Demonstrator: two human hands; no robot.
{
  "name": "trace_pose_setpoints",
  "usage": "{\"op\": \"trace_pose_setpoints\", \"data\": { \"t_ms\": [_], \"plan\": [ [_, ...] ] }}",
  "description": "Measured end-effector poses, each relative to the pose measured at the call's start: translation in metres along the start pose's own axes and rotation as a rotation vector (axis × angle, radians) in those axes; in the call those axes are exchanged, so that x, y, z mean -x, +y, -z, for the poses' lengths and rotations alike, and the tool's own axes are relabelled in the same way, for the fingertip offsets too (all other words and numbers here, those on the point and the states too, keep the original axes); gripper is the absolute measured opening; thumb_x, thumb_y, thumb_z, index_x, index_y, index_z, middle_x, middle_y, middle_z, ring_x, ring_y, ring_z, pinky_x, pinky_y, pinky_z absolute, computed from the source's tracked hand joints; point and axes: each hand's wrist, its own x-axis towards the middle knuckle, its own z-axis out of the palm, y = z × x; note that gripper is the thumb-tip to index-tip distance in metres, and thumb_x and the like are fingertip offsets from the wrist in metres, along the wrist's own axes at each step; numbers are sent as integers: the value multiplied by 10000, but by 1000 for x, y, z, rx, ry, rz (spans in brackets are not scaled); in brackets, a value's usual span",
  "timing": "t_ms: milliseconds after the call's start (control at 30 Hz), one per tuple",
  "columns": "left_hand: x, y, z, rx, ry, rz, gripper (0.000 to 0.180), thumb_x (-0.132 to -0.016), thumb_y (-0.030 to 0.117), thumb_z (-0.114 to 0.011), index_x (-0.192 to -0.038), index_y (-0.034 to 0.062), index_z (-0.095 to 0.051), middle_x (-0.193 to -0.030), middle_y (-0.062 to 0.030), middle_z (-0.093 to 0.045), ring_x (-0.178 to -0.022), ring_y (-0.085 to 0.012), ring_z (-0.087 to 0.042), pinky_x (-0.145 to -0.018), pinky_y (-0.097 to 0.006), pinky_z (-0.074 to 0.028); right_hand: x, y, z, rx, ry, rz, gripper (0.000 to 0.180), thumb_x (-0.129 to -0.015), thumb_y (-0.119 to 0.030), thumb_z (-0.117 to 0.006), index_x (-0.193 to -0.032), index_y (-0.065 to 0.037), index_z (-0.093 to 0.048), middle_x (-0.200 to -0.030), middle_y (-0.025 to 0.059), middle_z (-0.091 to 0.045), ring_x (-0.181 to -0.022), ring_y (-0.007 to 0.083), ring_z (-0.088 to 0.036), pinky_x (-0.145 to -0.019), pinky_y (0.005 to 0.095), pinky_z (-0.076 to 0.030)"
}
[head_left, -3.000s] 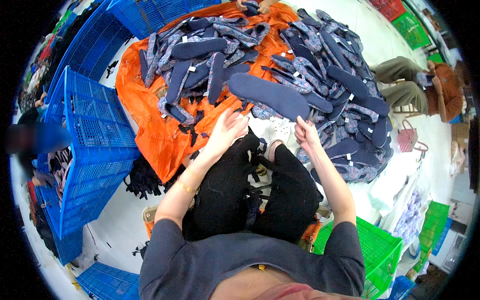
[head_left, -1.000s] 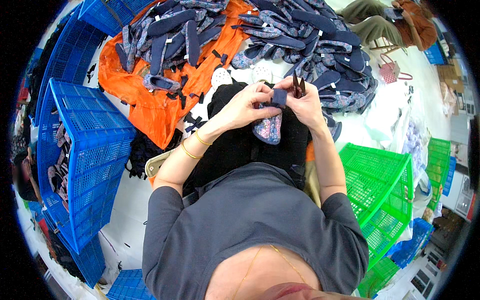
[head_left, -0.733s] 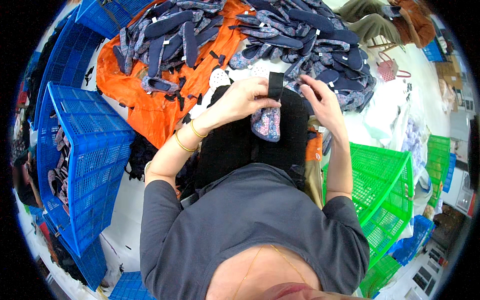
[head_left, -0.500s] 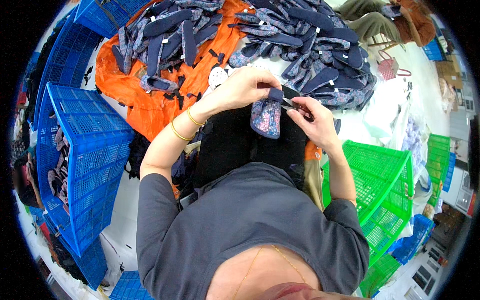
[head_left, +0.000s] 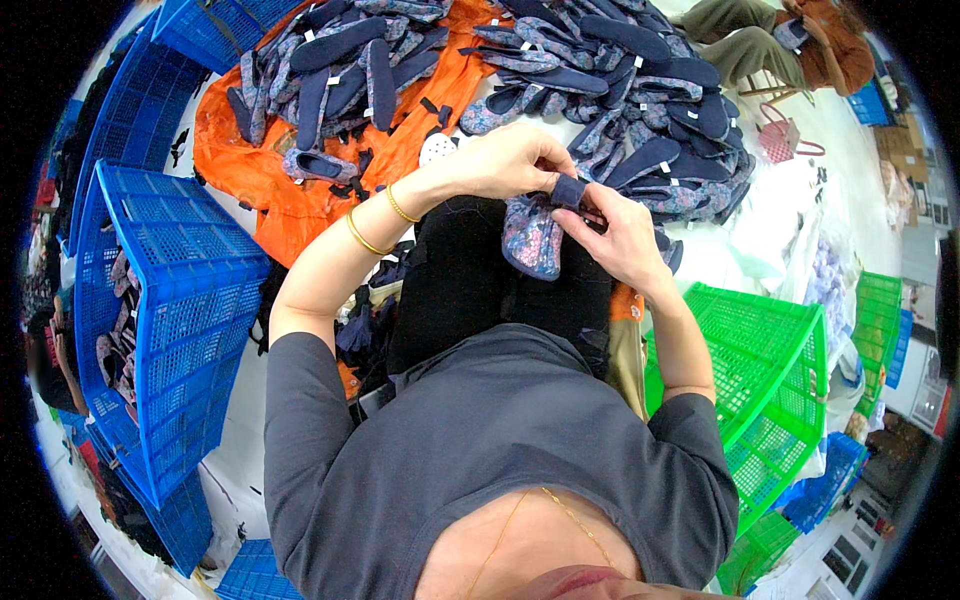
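Over my lap hangs a floral blue-and-pink slipper (head_left: 534, 243) with a navy part folded up at its top end. My left hand (head_left: 520, 162) pinches that navy end from above. On the other side my right hand (head_left: 618, 236) is closed, thumb and fingers against the slipper's upper edge. The small dark snips seen in it earlier are hidden behind its fingers now. Beyond my hands lies a big heap of similar slippers (head_left: 640, 160), navy soles and floral uppers mixed. A second slipper pile (head_left: 340, 85) rests on an orange sheet (head_left: 235, 165).
Blue plastic crates (head_left: 200, 320) stand along my left, one with slippers inside. Green crates (head_left: 745, 350) are close by my right arm. A pink checked bag (head_left: 778, 137) sits at the far right, near another person (head_left: 735, 45) seated with something in hand.
My right hand has moved left and in against the slipper, and the snips' blades have gone out of sight. The slipper's navy end is tilted further right.
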Motion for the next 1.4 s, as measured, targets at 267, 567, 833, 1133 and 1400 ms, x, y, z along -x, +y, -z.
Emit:
{"op": "trace_pose_setpoints", "data": {
  "t_ms": [267, 567, 833, 1133, 1400],
  "plan": [
    [-2, -9, -9, 115, -28, -26, 223, -862, 174, -664, -1009, 7, -684, -891, -82, -694, -835, -144, -631, -764, -293, -493, -7, 4, 4, -63, -107, -25, 340, -825, -348, -709, -912, -25, -646, -712, 139, -649, -659, 299, -650, -583, 370, -490],
    [42, -31, 39, -32, 231, 107, 208, -874, 103, -606, -1034, -3, -686, -899, -82, -703, -828, -151, -638, -720, -303, -508, 20, 41, 5, -517, 104, -209, 297, -868, -231, -707, -1020, 1, -599, -812, 33, -644, -727, 73, -575, -675, 233, -473],
    [35, -8, -17, -10, -92, 32, 355, -832, 347, -706, -947, 18, -636, -990, -130, -636, -1003, -299, -575, -834, -363, -483, 34, 56, -22, -756, 49, -469, 201, -893, -235, -688, -962, -62, -612, -729, -73, -507, -630, 11, -424, -556, 179, -344],
    [48, -18, -25, 402, 43, -6, 243, -802, 110, -761, -941, 15, -586, -1003, -42, -623, -952, -124, -560, -850, -268, -454, 43, 51, -29, -1023, 4, -567, 195, -949, -226, -611, -1016, -43, -598, -739, -46, -503, -558, 13, -390, -477, 177, -294],
    [76, -16, -32, 903, 307, -26, 206, -854, 60, -708, -970, 38, -539, -1064, -61, -623, -910, -92, -567, -793, -235, -475, 9, 8, -34, -434, 285, 168, 333, -897, -135, -643, -1205, -19, -591, -887, 49, -564, -759, 112, -536, -695, 227, -446]
  ]
}}
